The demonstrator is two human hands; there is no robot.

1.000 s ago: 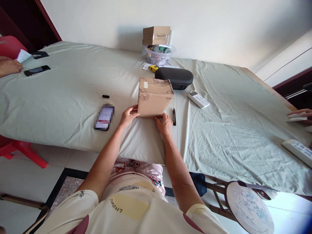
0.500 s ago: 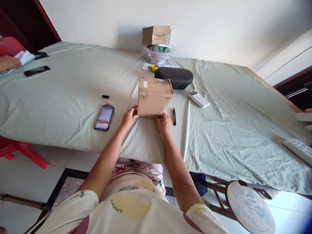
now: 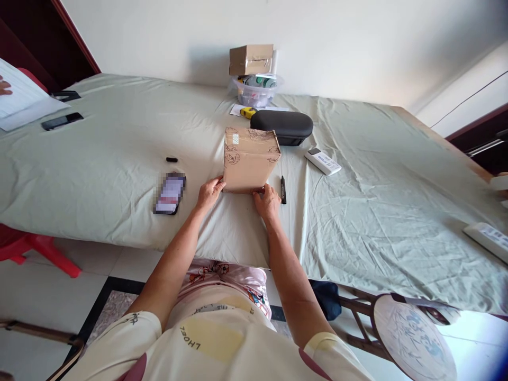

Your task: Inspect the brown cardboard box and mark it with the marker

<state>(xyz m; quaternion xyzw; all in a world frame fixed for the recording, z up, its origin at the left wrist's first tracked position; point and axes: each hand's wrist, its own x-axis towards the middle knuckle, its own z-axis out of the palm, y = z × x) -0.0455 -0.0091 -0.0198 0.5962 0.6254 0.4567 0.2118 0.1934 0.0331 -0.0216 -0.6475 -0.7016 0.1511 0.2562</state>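
A brown cardboard box stands on the cloth-covered table before me, with dark scribbled flower shapes near its top corners and a small patterned label. My left hand grips its lower left edge, fingers along the side. At the lower right corner my right hand holds the box, thumb toward the near face. Just right of that hand lies a black marker pen. Left of the box are a small black pen cap and a phone with a blurred screen.
Behind the box lie a black hard case and a yellow tape measure. A clear plastic tub by the wall carries a smaller carton. A white device lies to the right. Far left, another person's hand touches paper.
Both my hands and the box stay in nearly the same place. At the far left, the other person's papers are now raised and spread wider. The view has shifted slightly.
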